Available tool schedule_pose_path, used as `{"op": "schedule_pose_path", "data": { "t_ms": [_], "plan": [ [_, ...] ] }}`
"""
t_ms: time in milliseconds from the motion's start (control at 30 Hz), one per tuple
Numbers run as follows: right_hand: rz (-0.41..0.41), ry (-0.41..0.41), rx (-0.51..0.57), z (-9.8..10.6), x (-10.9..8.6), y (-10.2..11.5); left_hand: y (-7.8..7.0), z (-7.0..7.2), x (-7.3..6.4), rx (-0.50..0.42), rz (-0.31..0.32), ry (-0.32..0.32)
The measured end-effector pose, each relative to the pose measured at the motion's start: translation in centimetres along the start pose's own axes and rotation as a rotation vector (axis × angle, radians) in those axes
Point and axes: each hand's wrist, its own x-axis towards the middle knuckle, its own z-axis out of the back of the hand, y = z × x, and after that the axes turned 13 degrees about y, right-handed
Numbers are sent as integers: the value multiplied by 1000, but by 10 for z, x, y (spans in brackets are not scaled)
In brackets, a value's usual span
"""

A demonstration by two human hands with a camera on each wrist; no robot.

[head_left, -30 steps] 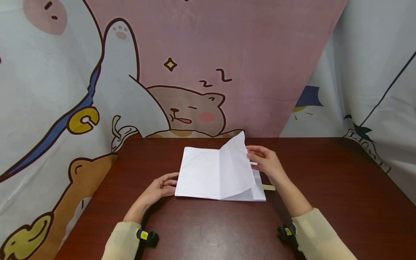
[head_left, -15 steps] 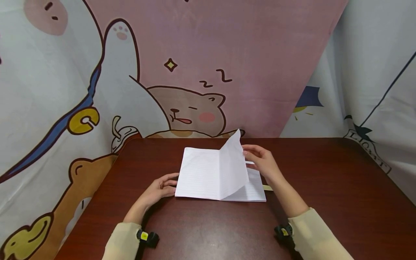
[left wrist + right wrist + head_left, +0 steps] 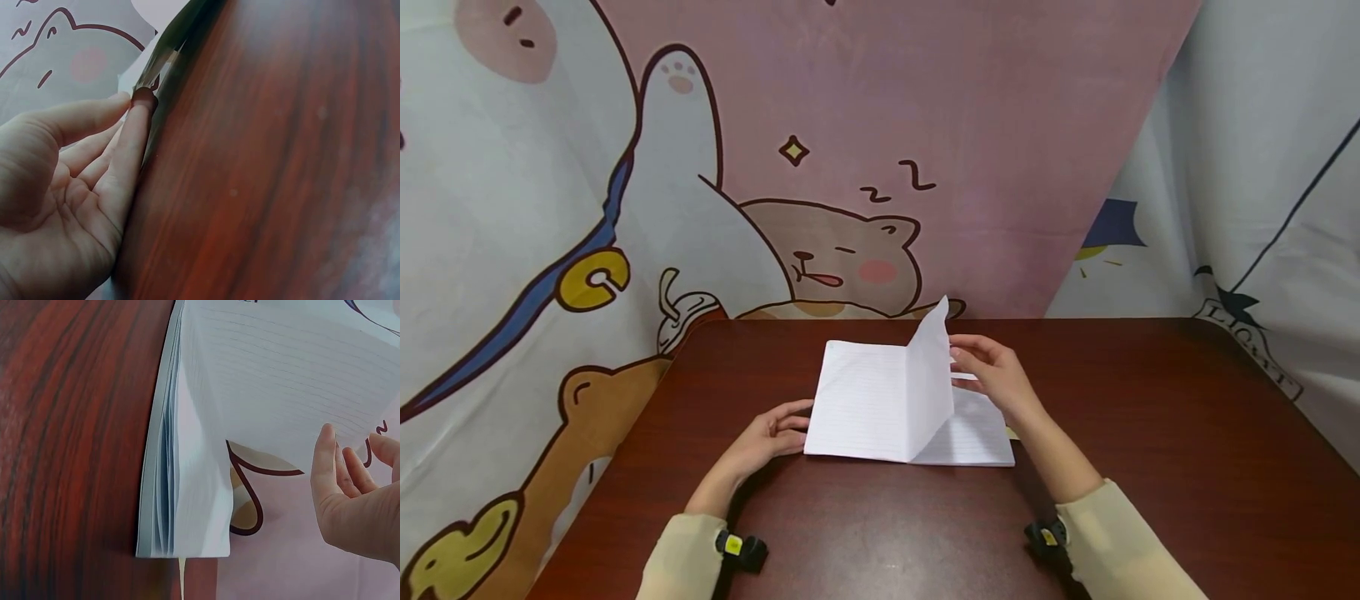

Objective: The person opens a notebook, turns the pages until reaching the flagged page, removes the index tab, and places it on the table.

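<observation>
An open lined notebook [image 3: 861,400] lies on the brown wooden table. My left hand [image 3: 769,432] holds its left edge; in the left wrist view the thumb and a finger [image 3: 131,147] pinch the edge. A single page [image 3: 927,387] stands nearly upright at the middle fold, leaning slightly right. At this page's outer edge my right hand [image 3: 1000,377] pinches it between thumb and fingers, though part of the contact is hidden. Below the raised page, the right-hand page stack [image 3: 203,506] stays flat, with a pale ribbon [image 3: 182,575] sticking out.
A cartoon-printed cloth [image 3: 1000,167] hangs behind the wooden table [image 3: 865,533] and along its sides. Both wrists wear black straps with small cameras, the left camera [image 3: 748,550] resting close to the tabletop.
My right hand has moved left with the page, which has swung up from a low slant to nearly upright. The left hand and the notebook have stayed in place.
</observation>
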Motion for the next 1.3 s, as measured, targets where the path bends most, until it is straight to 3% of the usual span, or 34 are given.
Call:
{"op": "schedule_pose_path", "data": {
  "t_ms": [700,1300],
  "plan": [
    [26,99,28,-22,14,-9,-1,0,1,17,12,-8],
    [-11,213,-4,-35,24,-28,-1,1,2,-2,10,-8]
  ]
}}
